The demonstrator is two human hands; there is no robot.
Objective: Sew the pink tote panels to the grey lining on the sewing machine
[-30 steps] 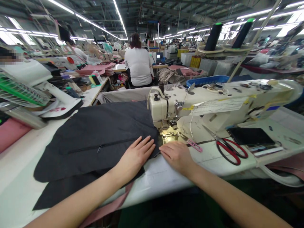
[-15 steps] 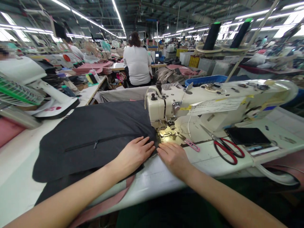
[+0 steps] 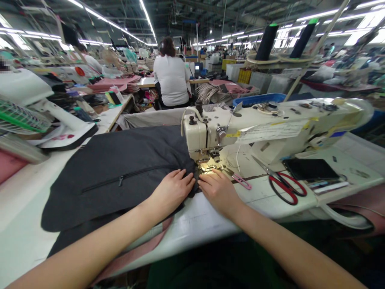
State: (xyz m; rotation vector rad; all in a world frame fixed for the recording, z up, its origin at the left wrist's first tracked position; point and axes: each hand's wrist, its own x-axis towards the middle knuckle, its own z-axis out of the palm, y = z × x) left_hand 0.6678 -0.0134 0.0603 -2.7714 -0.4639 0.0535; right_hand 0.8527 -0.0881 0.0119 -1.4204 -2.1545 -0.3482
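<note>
A black fabric panel (image 3: pixel 120 152) with a zipper (image 3: pixel 126 177) set in it lies on the table, its right end bunched at the presser foot. My left hand (image 3: pixel 173 188) lies on that right end, palm down, fingers stretched over the cloth. My right hand (image 3: pixel 218 192) rests just across from it, fingers extended on the machine bed and fingertips at the cloth's edge; its thumb is hidden. Ahead of both hands is the needle area of the sewing machine (image 3: pixel 197 136), lit by a small lamp. Pink-handled thread snips (image 3: pixel 242 181) lie right of my right hand.
Red-handled scissors (image 3: pixel 287 186) and a black phone-like slab (image 3: pixel 311 169) lie further right. A white fan (image 3: pixel 66 120) stands at the left. Behind the machine are a blue basket (image 3: pixel 258 99) and dark thread cones (image 3: pixel 267 42). A seated person (image 3: pixel 171 78) faces away.
The fabric's right end has bunched up more beside the machine head. My right index finger has moved forward, nearer the presser foot. The whole view has shifted slightly.
</note>
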